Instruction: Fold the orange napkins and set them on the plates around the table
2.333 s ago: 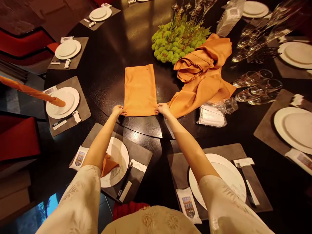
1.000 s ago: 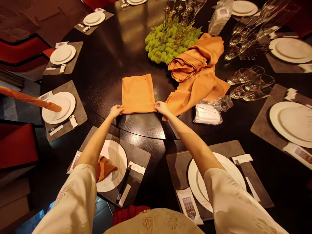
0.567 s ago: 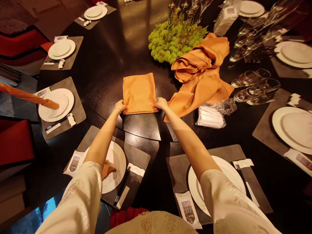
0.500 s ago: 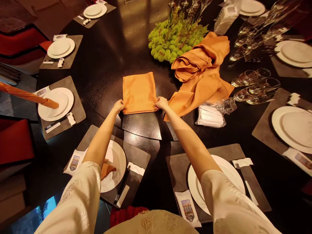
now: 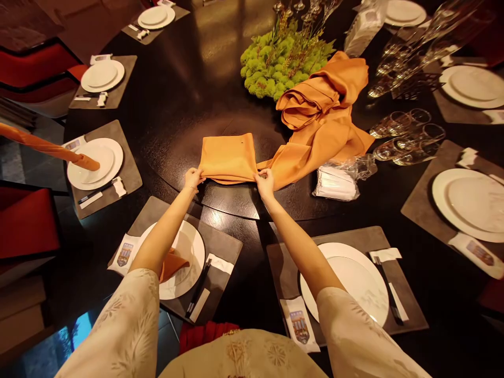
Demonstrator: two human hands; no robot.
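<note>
An orange napkin (image 5: pixel 228 155) lies on the dark turntable (image 5: pixel 236 202) in front of me, gathered into pleats along its near edge. My left hand (image 5: pixel 192 178) pinches the near left corner of the napkin. My right hand (image 5: pixel 265 180) pinches the near right corner. Both arms reach out over two place settings. The napkin's far half still lies flat.
A heap of orange napkins (image 5: pixel 321 113) lies right of the folded one, beside a green centrepiece (image 5: pixel 279 65). A packet of white wipes (image 5: pixel 336 184) and lying glasses (image 5: pixel 409 136) sit further right. White plates (image 5: pixel 346 283) on grey mats ring the table; the plate (image 5: pixel 185 260) near my left arm holds a folded napkin.
The napkin has grown shorter from near to far as its near edge was gathered into folds. Both hands have stayed on the near corners and moved slightly away from me.
</note>
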